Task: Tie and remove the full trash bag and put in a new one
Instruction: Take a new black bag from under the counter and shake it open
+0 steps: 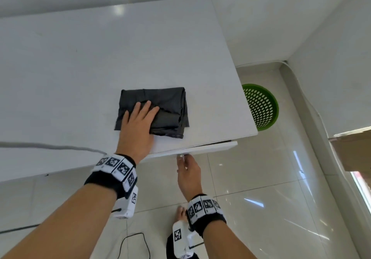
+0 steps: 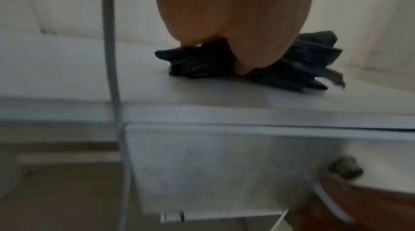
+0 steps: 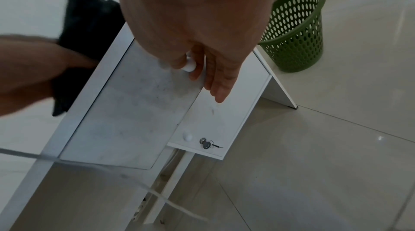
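White desk carries the folded black plastic trash bag under the flat-fingered left hand, while the right hand pinches the near drawer's white round knob, so fetching the new liner seems in hand; next, lift it toward the green perforated bin at far right

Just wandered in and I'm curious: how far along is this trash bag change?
Looks past halfway. Done, it seems: the green bin on the floor shows no liner, so the full bag appears removed. In hand: the left hand rests flat on the folded black bag on the desk; the right hand holds the drawer knob. Left: unfolding that bag and lining the bin.
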{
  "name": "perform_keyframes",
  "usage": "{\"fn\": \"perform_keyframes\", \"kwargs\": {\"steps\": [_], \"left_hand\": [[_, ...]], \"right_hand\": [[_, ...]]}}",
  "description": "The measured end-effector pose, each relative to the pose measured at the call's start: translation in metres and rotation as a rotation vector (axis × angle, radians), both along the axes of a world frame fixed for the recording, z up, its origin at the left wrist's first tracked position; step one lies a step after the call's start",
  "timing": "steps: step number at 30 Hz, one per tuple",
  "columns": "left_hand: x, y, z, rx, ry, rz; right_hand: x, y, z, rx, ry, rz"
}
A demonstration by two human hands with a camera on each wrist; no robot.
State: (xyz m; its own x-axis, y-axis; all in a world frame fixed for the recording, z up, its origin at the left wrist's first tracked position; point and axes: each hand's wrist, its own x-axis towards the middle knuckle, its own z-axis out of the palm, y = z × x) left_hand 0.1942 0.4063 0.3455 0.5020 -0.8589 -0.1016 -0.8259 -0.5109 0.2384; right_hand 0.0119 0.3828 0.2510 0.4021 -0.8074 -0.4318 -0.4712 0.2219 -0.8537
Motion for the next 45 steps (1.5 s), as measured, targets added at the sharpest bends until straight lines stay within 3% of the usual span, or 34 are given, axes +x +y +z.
{"fn": "perform_keyframes", "kwargs": {"steps": [6, 10, 14, 24, 27, 30, 34, 37, 40, 45], "left_hand": [[-0.004, -0.003, -0.016, 0.063, 0.083, 0.073], [-0.009, -0.006, -0.017, 0.055, 0.094, 0.125], [-0.012, -0.006, -0.02, 0.03, 0.081, 0.144], [-0.014, -0.009, -0.019, 0.057, 0.099, 0.161], [-0.012, -0.01, -0.013, 0.098, 0.115, 0.154], [-0.009, -0.012, -0.003, 0.155, 0.176, 0.138], [0.005, -0.015, 0.023, 0.274, 0.373, 0.14], [0.006, 0.0, 0.053, 0.097, 0.497, 0.214], [0.0, 0.02, 0.089, -0.133, 0.482, 0.343], [-0.002, 0.03, 0.165, -0.474, 0.598, 0.515]], "right_hand": [[0.023, -0.021, 0.007, 0.054, 0.004, -0.053], [0.03, -0.019, 0.013, 0.165, -0.129, -0.102], [0.031, -0.012, 0.007, 0.036, -0.126, -0.158], [0.047, -0.036, 0.004, -0.116, 0.127, -0.012], [0.041, -0.04, 0.008, 0.033, 0.288, 0.147], [0.032, -0.04, 0.011, 0.052, 0.195, 0.14], [-0.001, -0.024, 0.021, 0.175, 0.37, 0.418], [-0.034, -0.007, 0.05, 0.201, 0.412, 0.59], [-0.05, 0.0, 0.093, 0.195, 0.367, 0.673], [-0.036, -0.024, 0.172, 0.05, 0.285, 0.667]]}}
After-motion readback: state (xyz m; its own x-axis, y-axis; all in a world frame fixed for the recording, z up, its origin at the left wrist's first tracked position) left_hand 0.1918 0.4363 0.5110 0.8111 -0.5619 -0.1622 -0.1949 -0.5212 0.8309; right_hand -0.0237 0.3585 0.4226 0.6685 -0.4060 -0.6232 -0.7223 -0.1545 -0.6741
